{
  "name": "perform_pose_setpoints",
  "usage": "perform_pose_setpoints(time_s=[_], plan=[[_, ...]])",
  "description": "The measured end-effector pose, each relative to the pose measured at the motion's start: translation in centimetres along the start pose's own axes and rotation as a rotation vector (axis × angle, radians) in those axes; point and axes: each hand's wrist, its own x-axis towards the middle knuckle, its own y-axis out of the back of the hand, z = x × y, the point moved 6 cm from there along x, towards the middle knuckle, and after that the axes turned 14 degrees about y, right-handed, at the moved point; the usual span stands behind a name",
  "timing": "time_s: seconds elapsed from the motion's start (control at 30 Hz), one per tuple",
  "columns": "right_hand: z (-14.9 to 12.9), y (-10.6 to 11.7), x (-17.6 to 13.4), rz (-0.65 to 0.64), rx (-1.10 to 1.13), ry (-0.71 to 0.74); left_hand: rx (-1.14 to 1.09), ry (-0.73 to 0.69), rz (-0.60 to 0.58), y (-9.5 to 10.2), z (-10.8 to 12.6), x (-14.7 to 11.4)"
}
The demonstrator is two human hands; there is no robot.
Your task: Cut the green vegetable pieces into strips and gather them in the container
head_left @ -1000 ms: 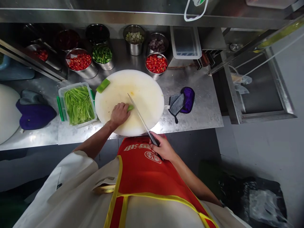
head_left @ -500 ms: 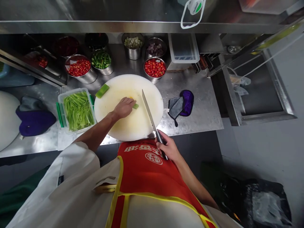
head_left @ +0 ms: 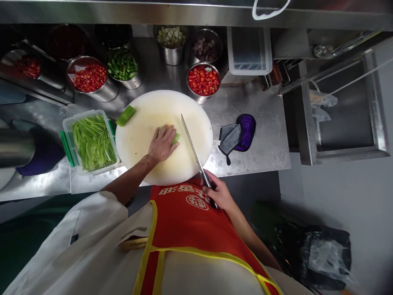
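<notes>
My left hand [head_left: 162, 144] lies palm down with fingers stretched out, pressing on a light green vegetable piece [head_left: 176, 137] on the round white cutting board [head_left: 147, 102]. Most of that piece is hidden beneath the fingers, and a bit of yellow-orange shows by them. My right hand [head_left: 219, 192] is wrapped round the black handle of a long knife [head_left: 192, 145]. Its blade slants up and left over the board's right half, apart from my left hand. Another flat green vegetable piece [head_left: 125, 116] rests at the board's upper left edge.
Left of the board stands a clear tub [head_left: 93, 141] of green strips. Behind it are metal pots of red chillies [head_left: 89, 78], green chillies [head_left: 123, 64] and more red chillies [head_left: 204, 81]. A purple and grey cloth item [head_left: 238, 133] lies right. A steel shelf [head_left: 138, 14] overhangs.
My left hand has flattened and spread its fingers over the green piece. A metal cylinder has appeared at the far left. The knife stays nearly still while the view shifts slightly.
</notes>
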Motion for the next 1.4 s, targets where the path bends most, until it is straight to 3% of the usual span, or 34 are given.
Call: perform_pose_setpoints(time_s=[0.23,0.37,0.57,0.8,1.07,1.4], plan=[[-0.7,1.2,0.8,-0.057,-0.031,-0.041,-0.009,0.016,-0.022,-0.4,0.0,-2.3],[-1.7,2.3,1.7,-0.148,-0.104,0.004,0.001,0.049,-0.013,-0.6,-0.1,-2.3],[-2.2,3.3,2.8,-0.209,-0.149,-0.012,-0.002,0.205,0.035,-0.5,-0.1,-1.4],[-2.3,5.5,5.0,-0.321,-0.213,-0.007,0.030,0.232,0.021,-0.9,-0.4,-2.0],[-2.7,6.8,6.7,-0.409,-0.291,0.002,0.045,0.568,0.178,-0.7,0.3,-0.6],[-2.6,6.6,6.9,-0.406,-0.272,0.012,0.011,0.464,0.133,-1.5,0.8,-1.7]])
